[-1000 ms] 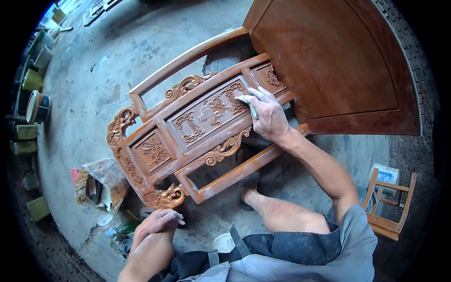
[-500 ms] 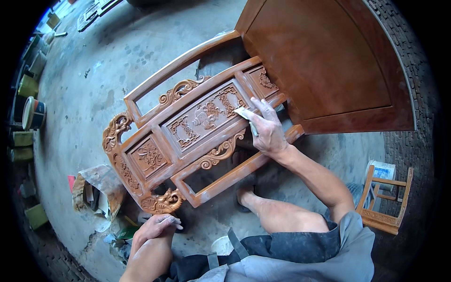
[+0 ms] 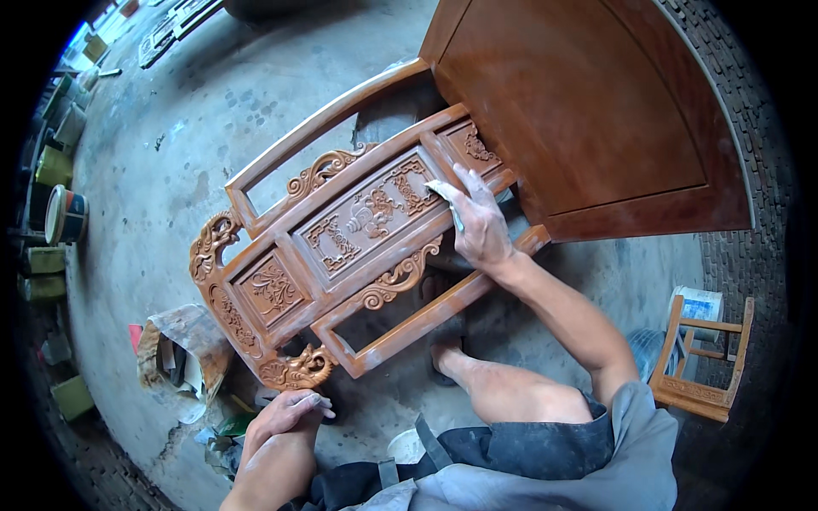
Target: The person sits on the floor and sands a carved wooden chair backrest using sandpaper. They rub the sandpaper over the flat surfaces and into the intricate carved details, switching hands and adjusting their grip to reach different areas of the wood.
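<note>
— Head view is reaching me at this end; what are you seeing nearest?

— I'm seeing the left hand (image 3: 288, 413) resting low, just below the curled lower corner of the carved panel (image 3: 366, 223). Its fingers are bending loosely; I'm not able to tell whether they're gripping anything.

— And the other?

— Farther up, the right hand (image 3: 482, 232) is pinching a pale sheet (image 3: 437, 186), its fingers pressing together on it with hardly a gap. The sheet is touching the right part of the panel's middle inset, beside the raised fretwork.

— How is the panel lying?

— It's sitting aslant in front of the person, pale dust streaking its rails, and its right end is meeting a large red-brown board (image 3: 579, 128). I'm not making out how they're joining.

— Anything around them?

— On my right a small wooden stool (image 3: 694, 394) is sitting near a white bucket (image 3: 701, 305). To the left, a crumpled bag (image 3: 196, 324) is lying on the concrete floor (image 3: 170, 213), and a round tub (image 3: 75, 220) is showing farther out.
</note>
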The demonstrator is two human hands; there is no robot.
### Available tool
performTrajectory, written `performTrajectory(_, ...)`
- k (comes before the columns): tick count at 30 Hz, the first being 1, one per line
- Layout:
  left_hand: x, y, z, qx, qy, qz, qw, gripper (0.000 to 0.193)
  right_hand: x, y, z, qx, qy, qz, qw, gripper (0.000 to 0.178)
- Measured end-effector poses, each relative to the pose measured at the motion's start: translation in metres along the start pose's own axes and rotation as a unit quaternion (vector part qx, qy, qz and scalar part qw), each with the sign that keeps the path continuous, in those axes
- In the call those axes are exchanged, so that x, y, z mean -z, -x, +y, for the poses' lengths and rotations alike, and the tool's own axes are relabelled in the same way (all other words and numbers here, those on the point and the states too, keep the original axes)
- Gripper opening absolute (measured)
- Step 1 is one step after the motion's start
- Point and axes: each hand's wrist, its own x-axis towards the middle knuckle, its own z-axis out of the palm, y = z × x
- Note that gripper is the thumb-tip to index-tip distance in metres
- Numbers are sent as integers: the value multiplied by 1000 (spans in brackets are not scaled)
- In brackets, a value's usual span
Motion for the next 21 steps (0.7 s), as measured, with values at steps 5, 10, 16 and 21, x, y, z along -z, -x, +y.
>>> performTrajectory(5, 4, -10, 3, 19, -27, -24, 999, 45, -7, 1, 2, -22, 32, 2, 999, 46)
performTrajectory(10, 0, 1, -1, 44, 37, 7, 998, 45, 20, 22, -16, -29, 110, -19, 993, 46)
performTrajectory(16, -10, 1, 17, -26, 25, 40, 999, 45, 19, 37, 1, -19, 175, -22, 984, 42)
performTrajectory(21, -3, 5, 7, 40, -9, 12, 999, 46, 11, 32, -4, -5, 160, -22, 987, 42)
